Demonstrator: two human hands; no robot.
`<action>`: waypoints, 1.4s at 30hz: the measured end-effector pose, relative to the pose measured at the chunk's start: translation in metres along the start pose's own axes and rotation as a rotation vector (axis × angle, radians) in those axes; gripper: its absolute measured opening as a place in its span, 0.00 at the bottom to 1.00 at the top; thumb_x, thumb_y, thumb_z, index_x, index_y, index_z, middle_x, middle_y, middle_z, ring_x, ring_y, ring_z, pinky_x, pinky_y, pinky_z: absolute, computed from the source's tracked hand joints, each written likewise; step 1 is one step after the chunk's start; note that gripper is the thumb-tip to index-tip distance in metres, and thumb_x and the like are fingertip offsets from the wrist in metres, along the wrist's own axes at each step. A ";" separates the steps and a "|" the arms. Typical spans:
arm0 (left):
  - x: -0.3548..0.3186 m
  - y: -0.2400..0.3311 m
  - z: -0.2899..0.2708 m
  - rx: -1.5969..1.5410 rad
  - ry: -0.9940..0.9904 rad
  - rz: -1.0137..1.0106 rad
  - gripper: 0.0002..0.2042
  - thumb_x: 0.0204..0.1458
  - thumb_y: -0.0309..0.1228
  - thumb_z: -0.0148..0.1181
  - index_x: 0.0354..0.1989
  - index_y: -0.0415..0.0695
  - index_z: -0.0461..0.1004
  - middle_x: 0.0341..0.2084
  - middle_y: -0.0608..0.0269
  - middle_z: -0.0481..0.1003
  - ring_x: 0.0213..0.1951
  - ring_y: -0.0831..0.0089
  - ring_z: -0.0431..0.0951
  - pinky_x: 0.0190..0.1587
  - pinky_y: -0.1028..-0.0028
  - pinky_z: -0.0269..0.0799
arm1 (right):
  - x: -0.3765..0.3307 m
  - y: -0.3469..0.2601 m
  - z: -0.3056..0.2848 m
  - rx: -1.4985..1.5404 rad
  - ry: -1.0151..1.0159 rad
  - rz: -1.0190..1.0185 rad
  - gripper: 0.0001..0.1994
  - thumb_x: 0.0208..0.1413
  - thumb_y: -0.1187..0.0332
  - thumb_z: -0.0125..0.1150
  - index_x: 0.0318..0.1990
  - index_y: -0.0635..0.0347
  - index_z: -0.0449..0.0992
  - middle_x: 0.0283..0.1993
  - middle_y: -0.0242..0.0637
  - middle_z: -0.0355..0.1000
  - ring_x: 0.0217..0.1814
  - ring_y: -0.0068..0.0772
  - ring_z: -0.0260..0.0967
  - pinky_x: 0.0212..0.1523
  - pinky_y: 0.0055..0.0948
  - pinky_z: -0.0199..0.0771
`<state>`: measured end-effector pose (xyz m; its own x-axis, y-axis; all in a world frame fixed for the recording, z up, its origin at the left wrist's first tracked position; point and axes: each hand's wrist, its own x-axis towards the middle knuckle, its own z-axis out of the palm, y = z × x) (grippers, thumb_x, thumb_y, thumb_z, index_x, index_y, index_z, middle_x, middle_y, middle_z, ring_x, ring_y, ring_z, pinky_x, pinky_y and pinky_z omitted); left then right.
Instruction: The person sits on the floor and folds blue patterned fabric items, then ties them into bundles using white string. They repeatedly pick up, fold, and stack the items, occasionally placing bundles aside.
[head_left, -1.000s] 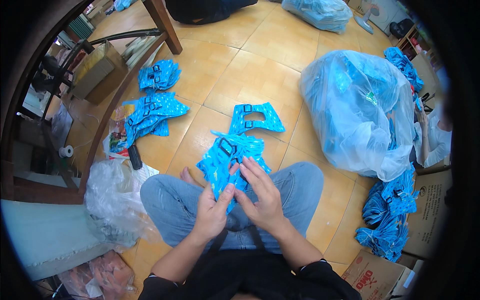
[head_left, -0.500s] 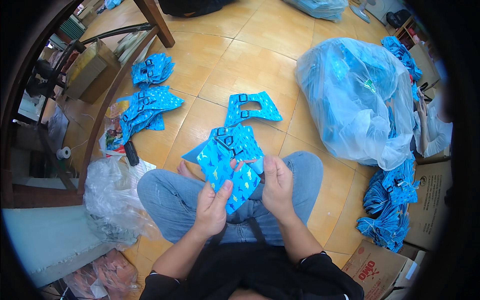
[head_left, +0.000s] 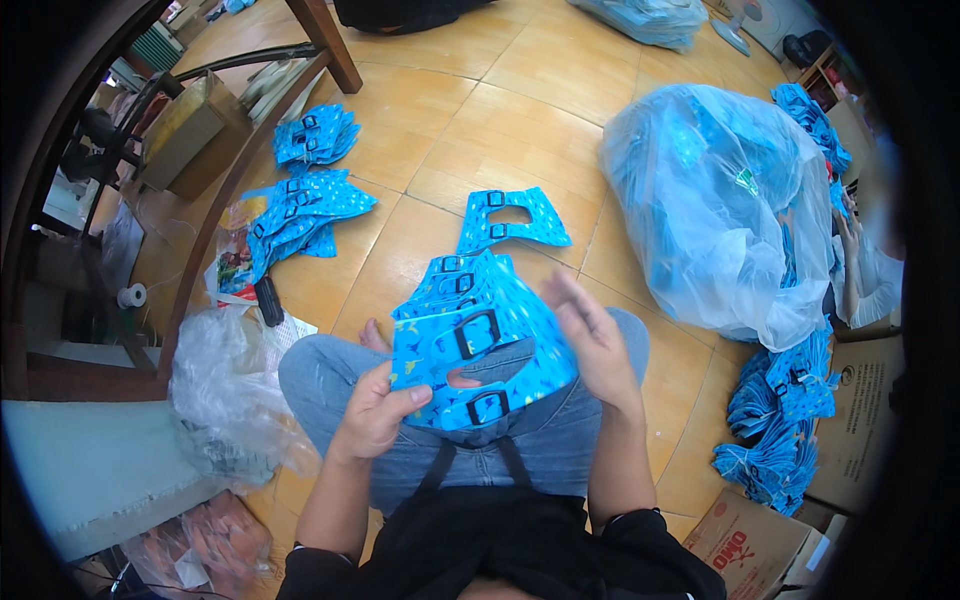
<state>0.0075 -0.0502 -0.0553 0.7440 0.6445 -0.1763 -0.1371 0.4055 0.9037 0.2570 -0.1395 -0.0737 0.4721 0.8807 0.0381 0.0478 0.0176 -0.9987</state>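
Observation:
My left hand (head_left: 372, 412) grips the left edge of a blue printed fabric piece (head_left: 540, 370), thumb on top. The piece is spread over my lap and has two black buckles beside a cut-out opening. My right hand (head_left: 592, 338), slightly blurred, is just off its right edge with fingers stretched out and nothing visible in them. Behind the held piece, a stack of similar blue pieces (head_left: 483, 268) is partly covered by it. Just beyond lies another blue buckled piece (head_left: 545, 222), flat on the tiled floor.
Two piles of blue pieces (head_left: 335, 198) lie left, beside a wooden frame (head_left: 205, 250). A big clear plastic bag (head_left: 715, 215) of blue pieces stands right, with more bundles (head_left: 765, 455) and cardboard boxes (head_left: 745, 540) below. Crumpled clear plastic (head_left: 225, 385) lies by my left knee. Another person's arm (head_left: 855, 260) shows far right.
The fabric piece has turned from its plain dinosaur-printed side to show its buckles and opening. My right hand has let go and moved right; the left has shifted slightly left and down.

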 end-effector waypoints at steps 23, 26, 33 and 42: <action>0.022 0.006 -0.011 0.582 0.274 0.295 0.10 0.57 0.25 0.55 0.45 0.36 0.74 0.41 0.60 0.76 0.39 0.78 0.73 0.43 0.76 0.68 | -0.012 0.009 0.007 0.194 0.086 -0.165 0.07 0.59 0.76 0.56 0.42 0.61 0.65 0.46 0.41 0.72 0.52 0.30 0.68 0.55 0.29 0.65; 0.023 0.004 -0.011 0.526 0.294 0.296 0.11 0.57 0.24 0.55 0.48 0.37 0.72 0.42 0.61 0.75 0.40 0.79 0.73 0.44 0.77 0.67 | -0.013 0.007 0.007 0.159 0.122 -0.120 0.08 0.59 0.75 0.57 0.43 0.61 0.65 0.43 0.38 0.73 0.47 0.26 0.69 0.51 0.27 0.67; 0.012 0.009 -0.022 -0.113 0.108 0.072 0.15 0.58 0.25 0.52 0.53 0.36 0.67 0.42 0.57 0.74 0.40 0.76 0.76 0.39 0.81 0.75 | -0.009 0.007 -0.001 0.522 0.034 0.353 0.09 0.62 0.68 0.54 0.46 0.62 0.67 0.38 0.39 0.74 0.31 0.20 0.71 0.27 0.14 0.68; 0.012 0.014 -0.023 -0.566 0.218 -0.072 0.17 0.60 0.30 0.49 0.54 0.33 0.66 0.44 0.51 0.74 0.46 0.67 0.78 0.40 0.75 0.81 | -0.009 0.002 -0.007 0.944 -0.047 0.525 0.18 0.64 0.62 0.49 0.55 0.66 0.65 0.48 0.51 0.73 0.41 0.34 0.77 0.22 0.13 0.77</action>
<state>-0.0001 -0.0219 -0.0539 0.6216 0.6960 -0.3594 -0.4622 0.6963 0.5491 0.2596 -0.1505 -0.0757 0.2009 0.9015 -0.3832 -0.8578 -0.0270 -0.5132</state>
